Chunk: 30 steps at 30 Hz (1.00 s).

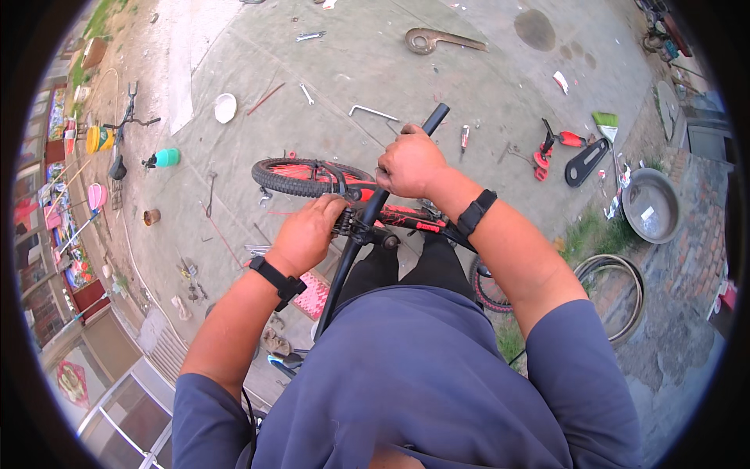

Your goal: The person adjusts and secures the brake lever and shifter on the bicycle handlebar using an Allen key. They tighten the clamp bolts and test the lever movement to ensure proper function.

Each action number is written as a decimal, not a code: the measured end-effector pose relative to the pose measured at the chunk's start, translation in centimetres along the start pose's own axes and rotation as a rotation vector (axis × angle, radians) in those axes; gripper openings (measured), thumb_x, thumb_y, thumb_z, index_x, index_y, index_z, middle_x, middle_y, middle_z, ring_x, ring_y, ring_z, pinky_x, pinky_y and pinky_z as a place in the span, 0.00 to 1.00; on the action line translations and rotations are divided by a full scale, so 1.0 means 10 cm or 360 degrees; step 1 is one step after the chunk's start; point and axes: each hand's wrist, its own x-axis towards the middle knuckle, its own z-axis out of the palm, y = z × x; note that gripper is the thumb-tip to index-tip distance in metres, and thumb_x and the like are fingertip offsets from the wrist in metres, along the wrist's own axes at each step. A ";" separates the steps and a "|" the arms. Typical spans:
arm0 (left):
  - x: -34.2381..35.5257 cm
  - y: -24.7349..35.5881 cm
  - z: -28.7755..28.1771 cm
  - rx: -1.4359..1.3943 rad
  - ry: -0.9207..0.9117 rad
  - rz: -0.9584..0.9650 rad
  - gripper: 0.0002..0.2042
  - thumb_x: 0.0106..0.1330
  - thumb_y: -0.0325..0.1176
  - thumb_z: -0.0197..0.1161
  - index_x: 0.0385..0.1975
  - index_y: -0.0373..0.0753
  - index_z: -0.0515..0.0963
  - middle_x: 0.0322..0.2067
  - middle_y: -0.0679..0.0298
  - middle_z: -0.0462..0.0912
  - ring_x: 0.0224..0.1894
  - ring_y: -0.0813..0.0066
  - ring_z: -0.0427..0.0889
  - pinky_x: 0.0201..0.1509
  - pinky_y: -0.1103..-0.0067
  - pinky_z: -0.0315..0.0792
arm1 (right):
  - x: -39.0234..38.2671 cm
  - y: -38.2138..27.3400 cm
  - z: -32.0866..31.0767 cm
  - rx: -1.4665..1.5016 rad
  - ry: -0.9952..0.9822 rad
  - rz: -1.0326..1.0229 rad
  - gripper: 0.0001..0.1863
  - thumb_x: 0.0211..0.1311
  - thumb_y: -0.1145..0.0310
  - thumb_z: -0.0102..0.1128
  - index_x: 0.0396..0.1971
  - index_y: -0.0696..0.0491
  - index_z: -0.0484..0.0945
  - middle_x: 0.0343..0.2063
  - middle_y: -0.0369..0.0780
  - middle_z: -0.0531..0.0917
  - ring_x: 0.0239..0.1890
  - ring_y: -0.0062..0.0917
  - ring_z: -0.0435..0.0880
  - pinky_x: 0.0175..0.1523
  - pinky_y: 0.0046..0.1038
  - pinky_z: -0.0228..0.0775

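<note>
A small bicycle with a red and black frame (410, 220) stands in front of my legs. Its black handlebar (375, 205) runs slantwise from upper right to lower left. My right hand (412, 162) is wrapped around the bar's upper part, with the bar end sticking out beyond the fist. My left hand (306, 233) is at the stem clamp (361, 230), its fingertips curled over a dark ribbed part (341, 222) beside the bar. What exactly those fingers grip is partly hidden. The front wheel (293, 177) with red spokes is turned out to the left.
Tools lie on the concrete: a bent metal rod (373, 112), a wrench (306, 94), a screwdriver (464, 139) and a black chain guard (586, 162). A metal basin (651, 205) and coiled hose (609, 297) are at right. A white bowl (225, 108) and teal bottle (166, 158) are at left.
</note>
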 end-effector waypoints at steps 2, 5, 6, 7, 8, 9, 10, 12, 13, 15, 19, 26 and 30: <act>-0.03 0.12 -0.06 0.0069 -0.0060 -0.0284 0.24 0.62 0.25 0.68 0.59 0.31 0.73 0.52 0.46 0.83 0.48 0.47 0.86 0.51 0.59 0.80 | -0.01 0.01 0.01 0.0028 0.0020 0.0003 0.16 0.57 0.56 0.58 0.15 0.48 0.85 0.18 0.40 0.85 0.26 0.37 0.83 0.55 0.37 0.71; -0.03 0.13 -0.12 0.0000 -0.0348 -0.0649 0.26 0.63 0.29 0.69 0.60 0.29 0.71 0.49 0.42 0.83 0.41 0.48 0.88 0.45 0.60 0.81 | 0.00 0.00 -0.03 0.0001 -0.0024 0.0000 0.16 0.57 0.56 0.57 0.15 0.48 0.85 0.19 0.40 0.85 0.26 0.37 0.83 0.55 0.36 0.70; -0.02 0.11 -0.14 -0.0050 -0.0476 -0.0759 0.27 0.63 0.30 0.68 0.61 0.29 0.71 0.47 0.40 0.84 0.39 0.49 0.88 0.43 0.60 0.81 | 0.00 -0.01 -0.03 -0.0003 -0.0028 0.0001 0.17 0.57 0.56 0.57 0.15 0.48 0.85 0.19 0.40 0.85 0.26 0.37 0.83 0.55 0.36 0.70; 0.00 0.09 -0.14 -0.0274 -0.0504 -0.0895 0.26 0.63 0.30 0.67 0.61 0.29 0.71 0.46 0.41 0.84 0.37 0.50 0.89 0.40 0.61 0.81 | 0.00 -0.01 -0.03 -0.0007 -0.0032 0.0003 0.17 0.57 0.56 0.57 0.15 0.48 0.85 0.19 0.40 0.85 0.26 0.37 0.83 0.55 0.36 0.70; 0.02 0.07 -0.14 -0.0499 -0.0530 -0.1027 0.26 0.64 0.30 0.66 0.61 0.29 0.71 0.45 0.42 0.85 0.36 0.52 0.89 0.38 0.61 0.81 | 0.00 -0.01 -0.03 -0.0011 -0.0036 0.0005 0.17 0.57 0.56 0.57 0.15 0.48 0.85 0.19 0.40 0.85 0.26 0.37 0.83 0.55 0.36 0.70; 0.03 0.06 -0.14 -0.0726 -0.0555 -0.1156 0.26 0.64 0.31 0.65 0.61 0.29 0.71 0.44 0.43 0.85 0.34 0.53 0.90 0.36 0.62 0.81 | -0.01 -0.01 -0.03 -0.0004 -0.0030 0.0001 0.17 0.57 0.56 0.57 0.15 0.48 0.85 0.19 0.40 0.85 0.26 0.37 0.83 0.55 0.36 0.70; 0.04 0.06 -0.14 -0.0963 -0.0535 -0.1303 0.25 0.65 0.32 0.63 0.62 0.30 0.71 0.44 0.45 0.85 0.35 0.56 0.90 0.35 0.64 0.81 | -0.01 -0.01 -0.03 0.0003 -0.0024 -0.0002 0.17 0.57 0.56 0.57 0.15 0.48 0.85 0.19 0.40 0.85 0.26 0.36 0.83 0.55 0.36 0.70; 0.06 0.06 -0.15 -0.1439 -0.0482 -0.1592 0.24 0.67 0.33 0.58 0.62 0.32 0.71 0.43 0.49 0.85 0.36 0.60 0.90 0.34 0.67 0.80 | -0.01 -0.01 -0.03 0.0006 -0.0024 0.0001 0.17 0.58 0.56 0.57 0.15 0.48 0.85 0.19 0.40 0.85 0.26 0.36 0.84 0.56 0.36 0.70; 0.07 0.01 -0.15 -0.1566 -0.0526 -0.1645 0.24 0.69 0.36 0.57 0.63 0.32 0.71 0.43 0.49 0.86 0.36 0.60 0.91 0.34 0.68 0.81 | -0.01 -0.01 -0.03 0.0002 -0.0029 0.0008 0.17 0.58 0.56 0.57 0.15 0.48 0.85 0.19 0.40 0.85 0.26 0.36 0.84 0.56 0.36 0.70; 0.12 -0.11 -0.17 -0.1826 -0.0618 -0.1745 0.25 0.74 0.41 0.54 0.66 0.34 0.70 0.43 0.50 0.87 0.35 0.61 0.91 0.33 0.70 0.81 | -0.01 -0.01 -0.03 0.0023 -0.0017 0.0006 0.17 0.57 0.56 0.58 0.15 0.48 0.85 0.19 0.40 0.85 0.26 0.36 0.84 0.56 0.37 0.70; 0.28 0.07 -0.24 -0.1585 -0.0632 -0.1899 0.31 0.73 0.60 0.58 0.54 0.34 0.77 0.38 0.54 0.85 0.33 0.62 0.89 0.33 0.72 0.80 | -0.02 -0.02 0.04 0.0047 0.0055 -0.0004 0.16 0.57 0.56 0.59 0.15 0.47 0.85 0.18 0.39 0.85 0.27 0.36 0.84 0.56 0.37 0.71; 0.32 0.02 -0.14 -0.1596 -0.0665 -0.1686 0.27 0.70 0.58 0.64 0.48 0.35 0.79 0.33 0.64 0.81 0.30 0.71 0.85 0.32 0.76 0.77 | -0.04 -0.01 0.08 0.0072 0.0110 -0.0023 0.15 0.56 0.57 0.59 0.15 0.46 0.85 0.18 0.38 0.85 0.27 0.36 0.84 0.56 0.37 0.70; 0.37 0.01 -0.16 -0.1534 -0.0583 -0.1423 0.23 0.67 0.46 0.68 0.52 0.32 0.79 0.36 0.61 0.84 0.35 0.71 0.85 0.37 0.76 0.77 | -0.04 -0.07 0.06 0.0051 0.0041 0.0000 0.15 0.57 0.55 0.60 0.17 0.45 0.87 0.19 0.38 0.86 0.29 0.35 0.85 0.57 0.37 0.69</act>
